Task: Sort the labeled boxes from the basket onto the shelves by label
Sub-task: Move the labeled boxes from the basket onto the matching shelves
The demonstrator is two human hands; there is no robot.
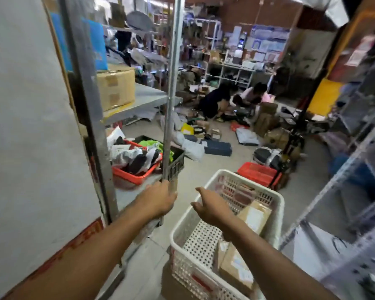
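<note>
So right now I'm between boxes, basically at the pick step. My left hand point(160, 200) has its fingers wrapped round the grey metal upright post point(171, 100) of the left shelving rack, down near its lower end, more like bracing than doing anything useful for the sort. My right hand point(212, 210) hangs over the near-left part of the white perforated plastic basket point(182, 226), holding nothing; thumb sticks out, and the fingers seem to curl down out of sight, so I can't really say how wide they are.

The stuff to sort is in the basket: a brown cardboard box with a white label point(254, 215) leaning against the right wall, and another brown labeled cardboard box point(236, 270) at the near-right corner. Labels are too blurry to read from here.

Next move, I reckon, is dropping the right hand onto one box, lifting it to read the label, then finding the matching shelf. The grey metal shelf point(145, 98) on the left already carries a taped brown carton point(116, 88).
</note>
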